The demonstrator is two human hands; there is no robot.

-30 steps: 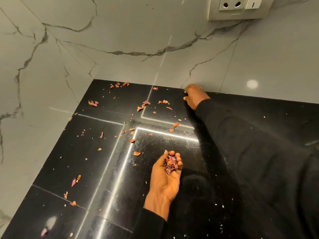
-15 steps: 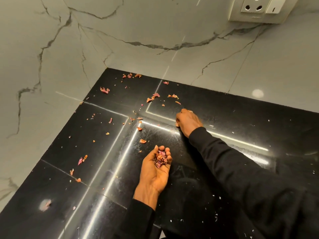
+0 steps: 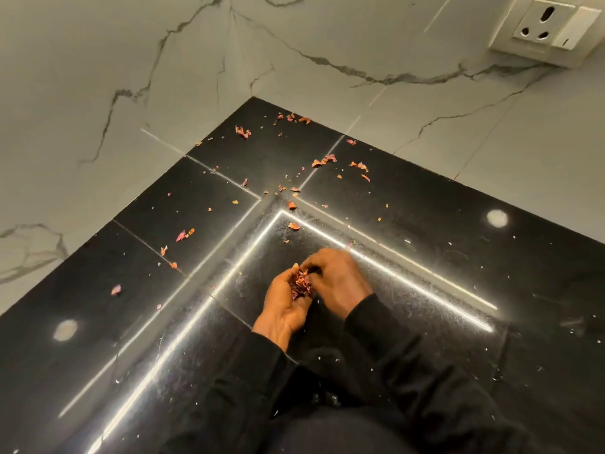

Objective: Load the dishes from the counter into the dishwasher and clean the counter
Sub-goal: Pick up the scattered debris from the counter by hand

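Head camera looks down on a glossy black worktop (image 3: 458,250) set into a corner of grey veined wall (image 3: 131,77), with a white socket (image 3: 543,26) at the upper right. Near the middle, the left hand (image 3: 284,306) lies palm up, its fingers (image 3: 292,274) cupped round a small heap of flakes (image 3: 301,286), reddish and dry. The right hand (image 3: 337,280) sits just beside it, touching, with its fingers (image 3: 311,264) bent down onto the heap; blur hides whether they pinch anything. Loose flakes (image 3: 322,161) of the same kind are scattered over the worktop from the hands out to the far corner. Black sleeves (image 3: 409,371) cover both arms.
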